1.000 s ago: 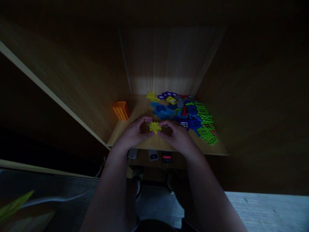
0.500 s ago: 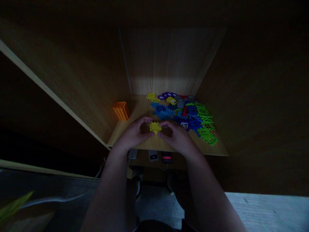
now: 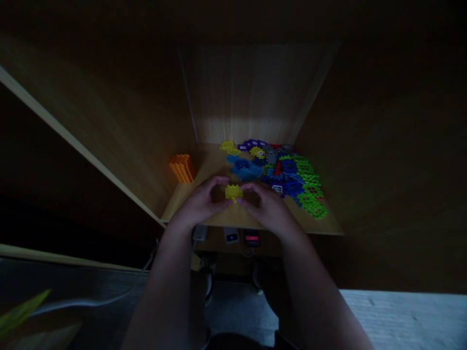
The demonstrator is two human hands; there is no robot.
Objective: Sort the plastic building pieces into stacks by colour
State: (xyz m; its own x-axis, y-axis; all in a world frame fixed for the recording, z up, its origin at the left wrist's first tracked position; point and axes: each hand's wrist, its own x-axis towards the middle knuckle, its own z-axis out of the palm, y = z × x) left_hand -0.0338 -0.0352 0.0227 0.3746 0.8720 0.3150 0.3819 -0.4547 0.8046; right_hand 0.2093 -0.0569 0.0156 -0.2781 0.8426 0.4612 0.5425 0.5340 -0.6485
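A small yellow toothed plastic tile [image 3: 233, 192] sits between my two hands above the front of a small wooden desk [image 3: 328, 226]. My left hand [image 3: 199, 201] pinches its left side with curled fingers. My right hand [image 3: 268, 204] grips its right side the same way. Behind the hands lies a heap of interlocking tiles [image 3: 288, 177] in blue, green, purple, yellow and red. The scene is very dim.
An orange ribbed block [image 3: 182, 167] stands at the desk's left. Wooden panels wall the desk on the left, back and right. Small devices with lit displays [image 3: 242, 237] hang under the front edge, with a cable trailing left. My feet show on the floor below.
Nothing has visibly moved; both hands keep hold of the yellow tile in the same place.
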